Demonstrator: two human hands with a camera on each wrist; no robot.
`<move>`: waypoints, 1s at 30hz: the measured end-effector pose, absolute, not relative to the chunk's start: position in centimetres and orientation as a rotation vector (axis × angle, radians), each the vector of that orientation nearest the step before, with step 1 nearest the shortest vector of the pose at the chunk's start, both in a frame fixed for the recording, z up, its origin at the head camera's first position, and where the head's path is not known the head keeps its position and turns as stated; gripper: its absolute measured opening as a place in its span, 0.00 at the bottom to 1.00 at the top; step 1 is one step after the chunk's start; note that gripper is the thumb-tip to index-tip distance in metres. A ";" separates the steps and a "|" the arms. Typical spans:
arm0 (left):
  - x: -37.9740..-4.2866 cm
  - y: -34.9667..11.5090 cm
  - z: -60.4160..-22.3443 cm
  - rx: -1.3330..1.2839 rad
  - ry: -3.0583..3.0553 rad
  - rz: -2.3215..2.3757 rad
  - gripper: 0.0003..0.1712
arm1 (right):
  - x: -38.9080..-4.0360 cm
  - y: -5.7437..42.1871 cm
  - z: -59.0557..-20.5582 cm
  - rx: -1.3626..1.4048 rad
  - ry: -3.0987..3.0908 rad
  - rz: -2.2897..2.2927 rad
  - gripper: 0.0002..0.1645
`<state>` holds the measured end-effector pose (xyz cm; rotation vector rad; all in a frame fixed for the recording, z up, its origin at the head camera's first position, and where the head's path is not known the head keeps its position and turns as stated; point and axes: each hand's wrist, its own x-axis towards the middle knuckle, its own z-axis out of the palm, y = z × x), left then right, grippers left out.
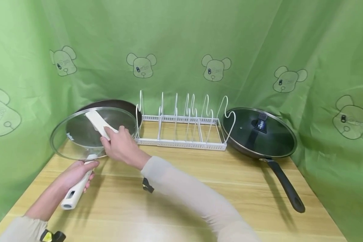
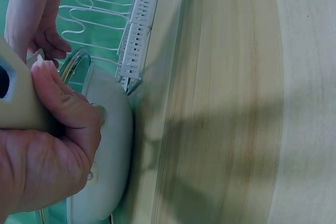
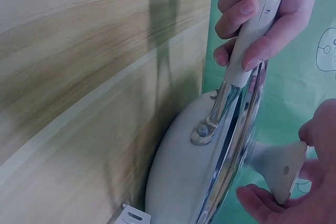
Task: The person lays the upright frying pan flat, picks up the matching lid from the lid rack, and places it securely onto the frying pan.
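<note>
At the left of the table, a frying pan point(image 3: 173, 166) with a pale outside and a dark inside stands with its white handle point(image 1: 75, 195) towards me. My left hand point(image 1: 78, 173) grips that handle, the thumb along its top. Over the pan is a clear glass lid point(image 1: 75, 148) with a metal rim, its edge out of line with the pan's far edge. The lid's long white knob point(image 1: 96, 121) is held between the thumb and fingers of my right hand point(image 1: 122, 144). In the right wrist view the lid lies close along the pan's rim; whether they touch I cannot tell.
A white wire rack point(image 1: 181, 144) with several upright dividers stands at the middle back. To its right sits a dark frying pan point(image 1: 285, 186) under a glass lid point(image 1: 239, 134). Green curtain point(image 1: 181, 30) encloses the wooden table point(image 1: 181, 201) at the back and sides.
</note>
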<state>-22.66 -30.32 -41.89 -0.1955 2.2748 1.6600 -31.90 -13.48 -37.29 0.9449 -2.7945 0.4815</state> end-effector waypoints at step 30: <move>-22.7 -30.5 -41.6 -0.219 2.261 1.648 0.20 | -32.6 -16.2 -37.2 0.676 -2.860 0.224 0.33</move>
